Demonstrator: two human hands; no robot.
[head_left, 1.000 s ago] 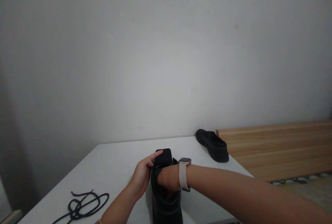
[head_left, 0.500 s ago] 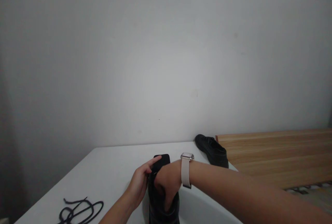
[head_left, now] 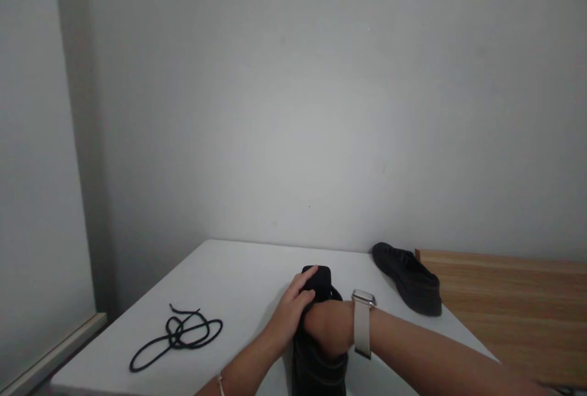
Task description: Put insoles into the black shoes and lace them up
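A black shoe (head_left: 318, 374) stands on the white table in front of me, its toe end toward me and its tongue (head_left: 321, 277) raised at the far side. My left hand (head_left: 293, 307) grips the tongue from the left, one finger lying across its face and the thumb lower at its edge. Into the shoe's opening goes my right hand (head_left: 328, 322), wearing a watch (head_left: 363, 322) at the wrist. Its fingers are hidden inside the shoe, so I cannot see what they touch. A loose black shoelace (head_left: 183, 341) lies looped on the table to the left.
The white table (head_left: 243, 274) reaches back to a pale wall. A second black shoe (head_left: 408, 280) rests near its back right corner. Beyond the right edge is a wood-grain panel (head_left: 495, 304). At far left stands a white panel (head_left: 41, 170) with a ledge at its foot.
My right hand has gone deeper into the shoe, and its fingers no longer show. The left hand keeps hold of the tongue. The whole view has shifted left.
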